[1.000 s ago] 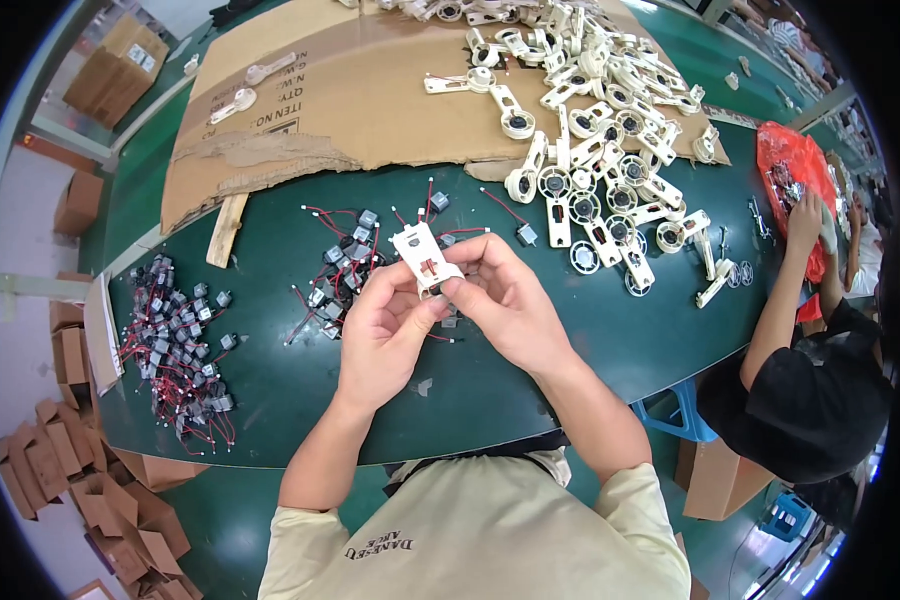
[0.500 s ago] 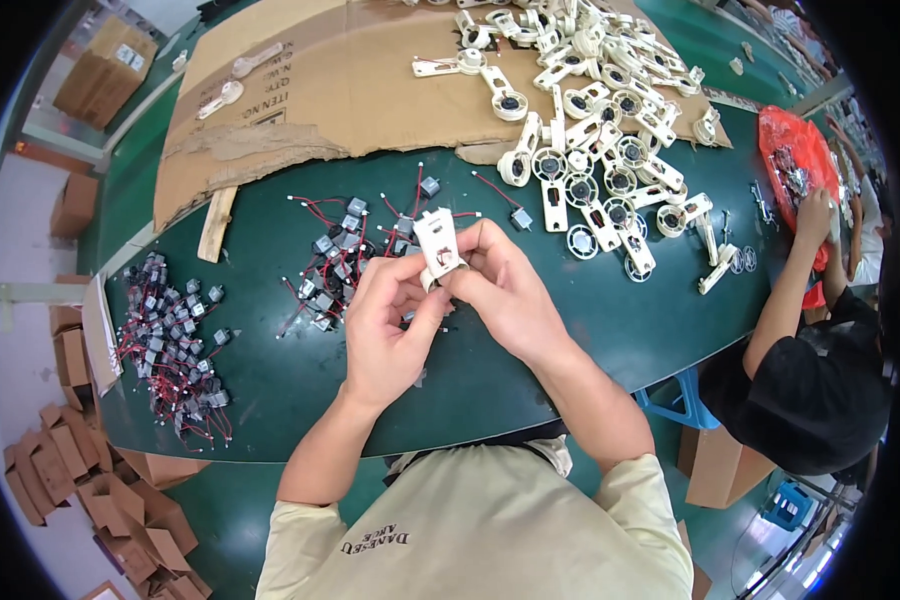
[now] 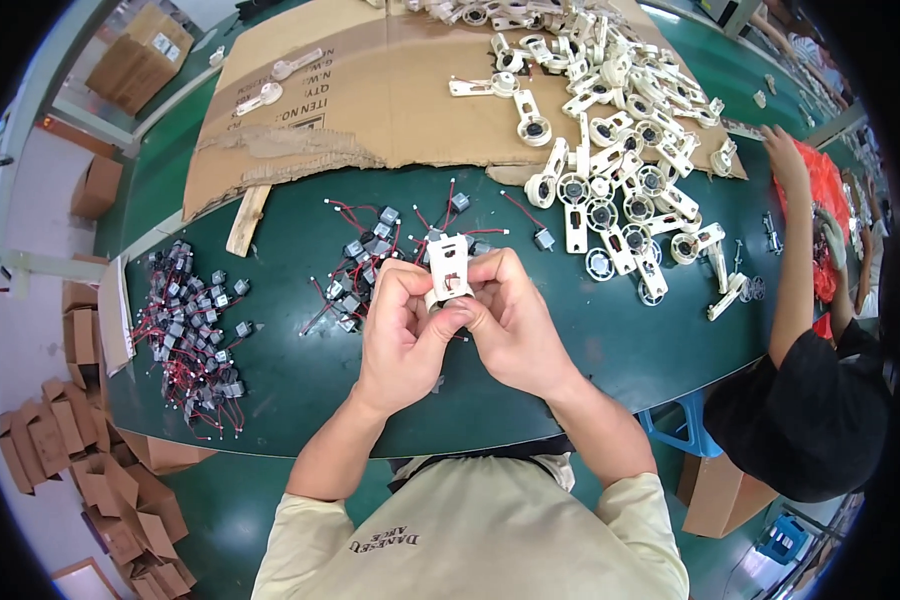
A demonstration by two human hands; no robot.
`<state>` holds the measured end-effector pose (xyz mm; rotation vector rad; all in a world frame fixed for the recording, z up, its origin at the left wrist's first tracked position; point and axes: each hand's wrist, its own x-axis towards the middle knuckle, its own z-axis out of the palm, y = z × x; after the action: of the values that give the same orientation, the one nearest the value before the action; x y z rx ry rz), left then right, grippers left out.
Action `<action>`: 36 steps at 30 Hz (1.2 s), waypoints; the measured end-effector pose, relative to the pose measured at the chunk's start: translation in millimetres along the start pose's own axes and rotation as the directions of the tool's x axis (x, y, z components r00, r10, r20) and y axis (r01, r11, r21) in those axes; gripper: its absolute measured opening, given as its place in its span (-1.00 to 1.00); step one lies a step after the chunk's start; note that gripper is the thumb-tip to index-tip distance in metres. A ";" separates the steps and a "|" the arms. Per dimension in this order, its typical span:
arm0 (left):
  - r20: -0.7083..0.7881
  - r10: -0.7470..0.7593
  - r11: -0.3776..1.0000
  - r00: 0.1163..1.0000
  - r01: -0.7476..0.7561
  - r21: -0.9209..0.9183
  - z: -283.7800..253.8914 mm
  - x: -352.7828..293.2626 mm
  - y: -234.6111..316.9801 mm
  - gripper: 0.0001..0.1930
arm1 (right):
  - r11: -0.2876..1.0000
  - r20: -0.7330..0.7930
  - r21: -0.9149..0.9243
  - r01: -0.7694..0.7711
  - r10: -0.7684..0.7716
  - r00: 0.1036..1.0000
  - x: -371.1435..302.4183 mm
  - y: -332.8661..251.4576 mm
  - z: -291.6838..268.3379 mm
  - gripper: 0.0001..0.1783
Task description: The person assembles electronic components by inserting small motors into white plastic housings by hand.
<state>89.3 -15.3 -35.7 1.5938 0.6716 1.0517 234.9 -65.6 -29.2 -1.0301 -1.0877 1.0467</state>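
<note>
White housing juts forward between left grip and right grip.

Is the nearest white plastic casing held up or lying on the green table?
Held up: the left hand and right hand grip the white plastic casing near its lower end.

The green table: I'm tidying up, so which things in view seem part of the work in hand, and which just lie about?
Seemingly part of the work:
- white part, held by left hand and right hand
- small grey wired motors
- heaped white parts

Probably just lying about:
- wooden strip at the cardboard sheet's edge
- brown cartons on the left
</note>
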 end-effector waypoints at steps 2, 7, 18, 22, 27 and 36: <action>0.010 -0.130 0.991 0.992 0.130 -0.027 3.2 2.4 0.6 -0.71 | 0.972 0.032 0.150 -0.181 0.178 0.983 2.6 3.9 -7.4 -0.78; 0.068 -0.207 0.974 0.976 0.212 -0.081 -1.5 6.4 10.4 -0.73 | 0.982 0.014 -0.027 -0.185 0.186 0.982 7.7 -2.3 -26.5 -0.79; -0.155 0.048 0.959 0.987 -0.002 0.284 -38.0 14.8 34.1 -0.74 | 0.274 -0.131 -0.962 -0.019 -0.395 0.909 38.1 -17.7 -69.2 -0.57; -0.212 0.055 0.926 0.976 0.030 0.377 -77.7 -13.2 57.4 -0.77 | -0.009 0.219 -0.974 0.227 -0.304 0.927 72.9 19.2 -80.3 -0.68; -0.394 0.209 0.666 0.895 0.165 0.728 -175.1 -54.5 61.1 -0.80 | -0.118 0.073 -0.992 0.039 -0.293 0.953 75.3 28.6 -141.6 -0.74; -0.717 -0.029 0.539 0.697 0.615 0.576 -480.2 -65.6 17.6 -0.35 | 0.186 0.189 -0.946 0.265 -0.345 0.919 56.3 0.4 -27.9 -0.70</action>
<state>-367.8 145.3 -14.0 1.6535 2.1215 1.0241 270.4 -14.0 -24.4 -1.6830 -1.8694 -0.1921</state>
